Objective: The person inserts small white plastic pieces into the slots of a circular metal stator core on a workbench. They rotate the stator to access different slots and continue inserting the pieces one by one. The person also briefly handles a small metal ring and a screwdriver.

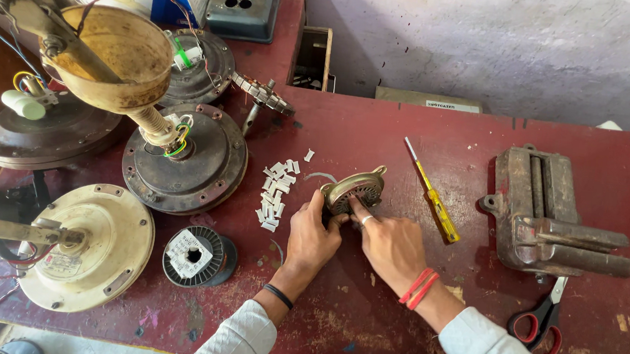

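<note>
Head view, looking down on a dark red bench (409, 314). Both hands meet at a small round stator (354, 190), metal, ribbed face, lying on the bench just beyond the fingertips.

Left hand (312, 237): fingers curled, thumb and forefinger pinching the stator's near-left edge. Black band on the wrist. Right hand (392, 244): forefinger stretched out and pressing on the stator face, ring on one finger, other fingers loosely bent, not closed on anything. Red bangles at the wrist, pale sleeves on both arms.

Just left of the left fingers: a scatter of small white slips (276, 192), lying loose on the bench, close to the stator but not touching it. Just right of the right fingers: a yellow screwdriver (432, 196), flat, tip pointing away from the person, handle near the knuckles.

Further right, well apart from the hands: a rusty vise (551, 217) on its side, and red-handled scissors (541, 322) partly under it.

Left of the hands, well apart: a wire spool (198, 256) near the left wrist; beyond it a dark fan motor (184, 158) with a stem and coloured wires; a cream fan motor (89, 244) at the near edge; two more dark motor housings farther off. A blue box and a grey case stand at the back edge.
</note>
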